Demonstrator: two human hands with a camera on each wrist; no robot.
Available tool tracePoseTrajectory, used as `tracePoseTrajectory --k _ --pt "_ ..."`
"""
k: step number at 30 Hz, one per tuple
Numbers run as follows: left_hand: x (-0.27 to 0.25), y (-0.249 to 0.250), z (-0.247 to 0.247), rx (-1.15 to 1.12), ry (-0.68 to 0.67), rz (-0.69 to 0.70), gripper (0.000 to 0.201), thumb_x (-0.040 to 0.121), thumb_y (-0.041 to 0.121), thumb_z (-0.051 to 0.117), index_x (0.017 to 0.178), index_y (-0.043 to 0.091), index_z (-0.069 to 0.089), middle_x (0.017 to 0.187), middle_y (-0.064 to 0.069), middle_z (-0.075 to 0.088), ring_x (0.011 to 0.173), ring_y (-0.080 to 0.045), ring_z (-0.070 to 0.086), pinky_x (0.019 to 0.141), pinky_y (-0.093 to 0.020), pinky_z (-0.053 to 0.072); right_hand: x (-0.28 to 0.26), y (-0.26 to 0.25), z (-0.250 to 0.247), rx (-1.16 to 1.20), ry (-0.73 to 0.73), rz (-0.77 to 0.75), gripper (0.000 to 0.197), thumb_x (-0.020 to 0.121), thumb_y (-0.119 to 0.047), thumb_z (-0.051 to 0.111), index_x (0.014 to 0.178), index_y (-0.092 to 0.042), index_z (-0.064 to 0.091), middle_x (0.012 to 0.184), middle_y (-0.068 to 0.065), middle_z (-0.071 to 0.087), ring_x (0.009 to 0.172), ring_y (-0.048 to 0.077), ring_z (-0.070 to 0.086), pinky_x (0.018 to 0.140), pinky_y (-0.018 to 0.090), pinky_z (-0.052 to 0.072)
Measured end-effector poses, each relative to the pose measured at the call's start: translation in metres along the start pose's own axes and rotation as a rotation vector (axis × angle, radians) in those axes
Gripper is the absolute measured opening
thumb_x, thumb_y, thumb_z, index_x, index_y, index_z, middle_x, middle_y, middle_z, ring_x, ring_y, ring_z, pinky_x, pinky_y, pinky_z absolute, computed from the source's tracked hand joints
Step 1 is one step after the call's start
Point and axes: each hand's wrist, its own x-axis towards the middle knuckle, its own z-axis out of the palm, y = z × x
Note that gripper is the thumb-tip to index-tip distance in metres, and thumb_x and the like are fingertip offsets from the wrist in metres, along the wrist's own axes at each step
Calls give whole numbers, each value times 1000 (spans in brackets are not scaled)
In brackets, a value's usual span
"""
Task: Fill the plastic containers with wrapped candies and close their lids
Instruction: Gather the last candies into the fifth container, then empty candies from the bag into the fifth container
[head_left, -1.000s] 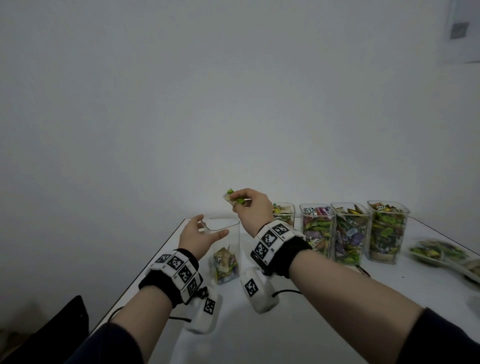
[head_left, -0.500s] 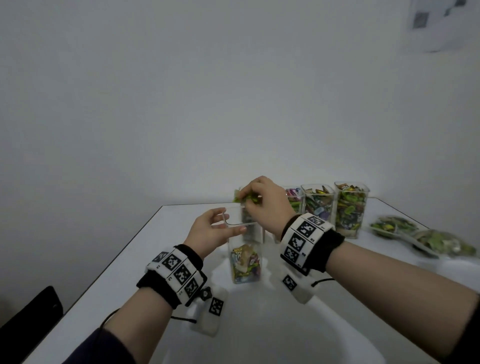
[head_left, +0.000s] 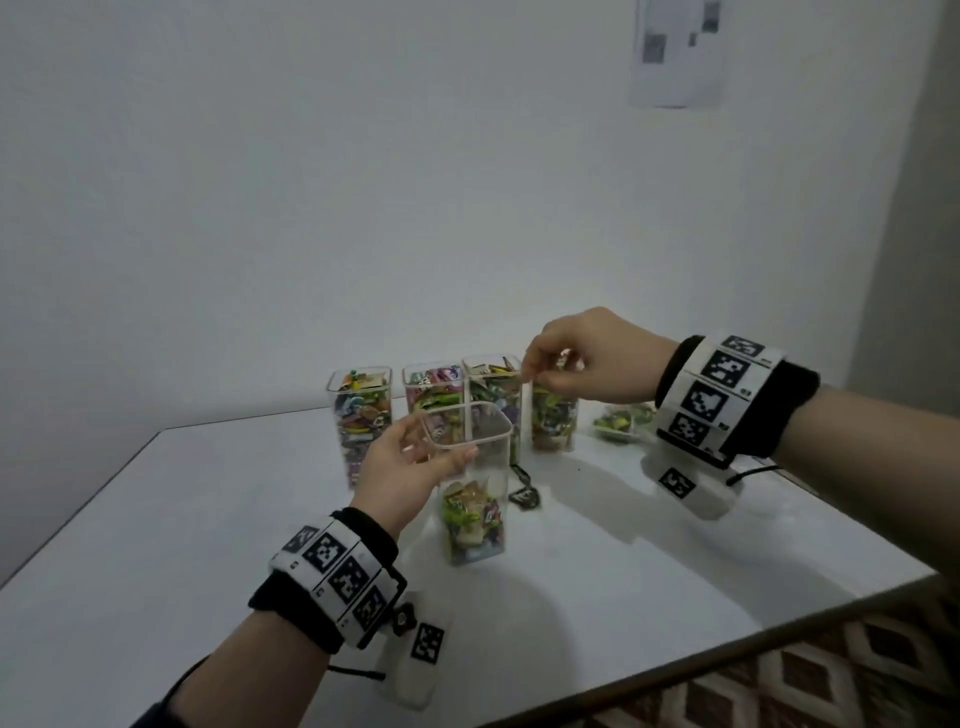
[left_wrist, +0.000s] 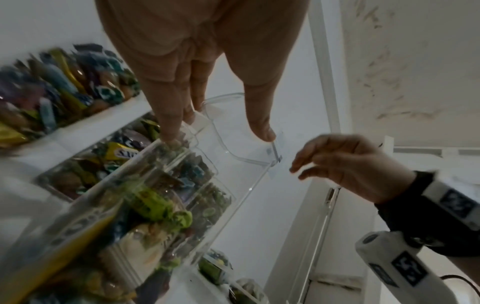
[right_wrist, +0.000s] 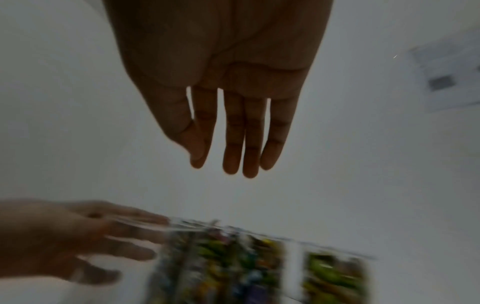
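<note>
Left hand (head_left: 397, 475): still grips the near container (head_left: 470, 483) at its rim.
Right hand (head_left: 587, 364): green candy gone, fingers loose and empty, now right of that container.

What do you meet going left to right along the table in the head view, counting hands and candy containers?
Left hand → part-filled container it holds → right hand → loose candy pile. The full containers behind overlap these, so I leave them out.

White table (head_left: 156, 519) — green and yellow candies (head_left: 470, 512), checkered wristbands (head_left: 337, 569).
</note>
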Motion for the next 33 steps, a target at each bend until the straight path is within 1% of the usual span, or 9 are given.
tracePoseTrajectory --k 3,6,10,15,19,22,26,29,33 --pt "4 1 20 39 -37 15 98 54 31 85 140 16 42 133 0 52 117 -16 55 81 -22 51 -14 54 -16 -207 -179 85 19 87 -14 60 102 -19 70 94 -4 64 83 9 57 68 7 38" --pt "7 1 40 22 -86 17 105 50 35 83 142 14 38 136 -7 53 121 -21 53 100 -37 46 -26 114 -21 -450 -350 245 26 88 -20 59 113 -22 65 104 1 62 97 16 57 81 20 41" --pt "14 0 65 13 -121 42 92 62 26 82 142 12 39 136 -7 52 123 -21 52 99 -32 47 -38 181 -15 -625 -558 428 40 87 -28 62 126 -27 54 120 1 57 109 18 54 90 28 42" --pt "21 -6 90 76 -112 84 88 69 27 79 145 17 35 140 -3 48 125 -17 48 93 -23 43 -43 235 5 -690 -722 593 77 75 -47 73 140 -33 33 132 2 49 120 21 49 95 35 42" --pt "23 -8 98 65 -93 111 95 63 36 78 145 18 34 140 0 48 125 -16 48 102 -32 43 -41 255 18 -610 -737 626 94 62 -52 80 140 -39 31 134 3 48 121 21 48 95 36 42" --pt "26 -5 104 44 -117 114 107 51 45 74 147 18 33 140 0 48 126 -16 47 106 -39 42 -34 260 28 -552 -768 591 87 63 -40 83 137 -40 37 132 3 50 113 19 52 84 28 43" --pt "33 -5 112 38 -122 109 102 56 41 75 147 17 33 137 0 51 125 -17 49 106 -42 42 -22 267 44 -497 -733 548 71 68 -22 81 131 -32 49 119 3 58 75 13 55 58 22 48" --pt "36 -8 118 40 -106 105 87 70 27 77 146 17 34 130 7 56 123 -14 50 105 -36 42 -10 271 49 -466 -742 535 69 71 -10 77 132 -29 50 121 5 58 74 12 53 65 24 45" --pt "37 -12 119 44 -95 111 78 76 19 75 144 18 36 121 17 57 121 -10 50 95 -22 41 2 274 51 -431 -715 509 54 80 -11 67 130 -28 53 122 5 60 78 15 53 72 24 46"
